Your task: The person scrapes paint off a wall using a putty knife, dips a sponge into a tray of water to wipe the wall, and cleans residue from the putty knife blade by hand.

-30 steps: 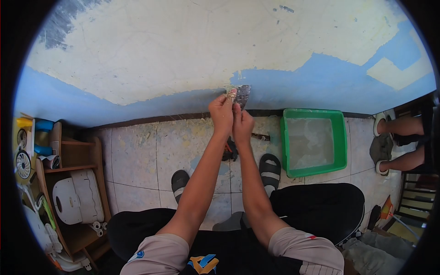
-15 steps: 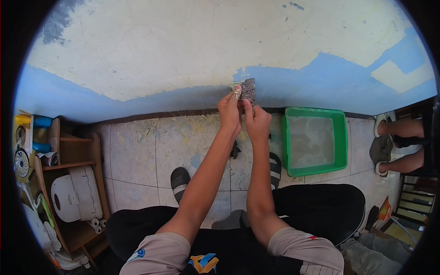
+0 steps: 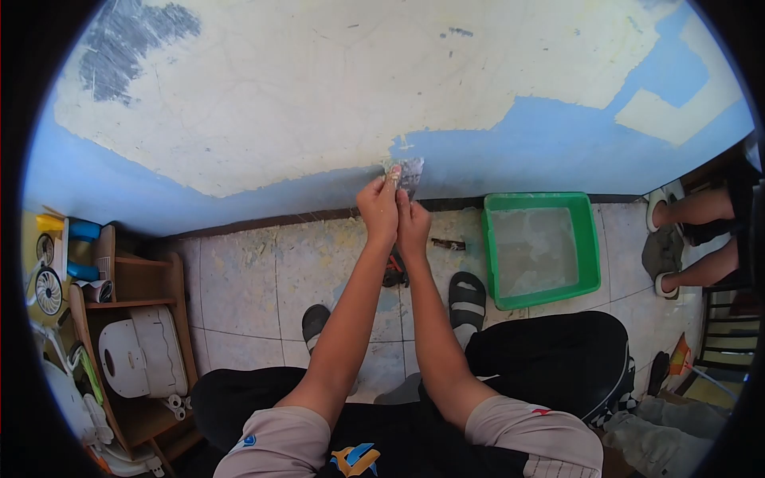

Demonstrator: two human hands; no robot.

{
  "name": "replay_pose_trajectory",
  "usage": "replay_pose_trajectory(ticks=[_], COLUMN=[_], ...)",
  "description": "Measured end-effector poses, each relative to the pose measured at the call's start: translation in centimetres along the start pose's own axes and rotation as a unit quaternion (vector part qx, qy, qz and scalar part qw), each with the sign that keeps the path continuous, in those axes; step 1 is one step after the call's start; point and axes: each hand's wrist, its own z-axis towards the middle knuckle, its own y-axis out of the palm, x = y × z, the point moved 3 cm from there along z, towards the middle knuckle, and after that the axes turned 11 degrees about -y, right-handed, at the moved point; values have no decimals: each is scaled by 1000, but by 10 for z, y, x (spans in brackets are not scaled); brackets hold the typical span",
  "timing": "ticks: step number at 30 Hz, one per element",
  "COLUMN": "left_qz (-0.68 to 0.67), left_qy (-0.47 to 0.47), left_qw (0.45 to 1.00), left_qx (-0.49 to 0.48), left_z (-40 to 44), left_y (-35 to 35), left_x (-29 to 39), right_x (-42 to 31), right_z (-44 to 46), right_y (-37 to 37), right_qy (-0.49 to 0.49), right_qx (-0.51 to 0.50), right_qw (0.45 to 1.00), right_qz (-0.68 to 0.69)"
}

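My left hand (image 3: 378, 209) and my right hand (image 3: 413, 225) are close together low against the wall (image 3: 319, 95). Both are closed on a flat metal paint scraper (image 3: 412, 172), its blade smeared with pale residue. Bits of residue also cling to the left fingertips. The blade is at the ragged lower edge of the cream area, where blue paint (image 3: 470, 147) begins. Whether the blade touches the wall is hard to make out, and the fingers cover its lower part.
A green basin (image 3: 588, 247) with cloudy liquid stands at right. Paint flakes litter the tiled floor (image 3: 239, 275). A dark narrow piece (image 3: 449, 244) and an orange-black tool (image 3: 394, 269) lie near my feet. Left is a wooden shelf (image 3: 143, 303); far right, another person's legs (image 3: 697, 207).
My view has tilted upward and right, showing more of the wall. The scraper's blade has turned and now catches light. The dark piece on the floor has come into sight. Both hands keep their hold.
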Motion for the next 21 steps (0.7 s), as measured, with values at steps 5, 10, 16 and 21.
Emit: replay_pose_trajectory(ticks=[5, 10, 16, 21], left_qz=[13, 18, 25, -15], left_qy=[-33, -20, -38, -3], left_qw=[999, 1000, 998, 998], left_qx=[-6, -14, -34, -62], left_z=[11, 10, 13, 14], left_y=[-3, -2, -3, 14], left_x=[-25, -19, -29, 2], right_x=[25, 34, 46, 18], right_z=[-4, -8, -1, 25], right_y=[-6, -2, -5, -13], right_qy=[6, 7, 0, -46], right_qx=[-5, -8, -15, -34], right_qw=[1000, 1000, 999, 998], right_qz=[10, 17, 32, -41])
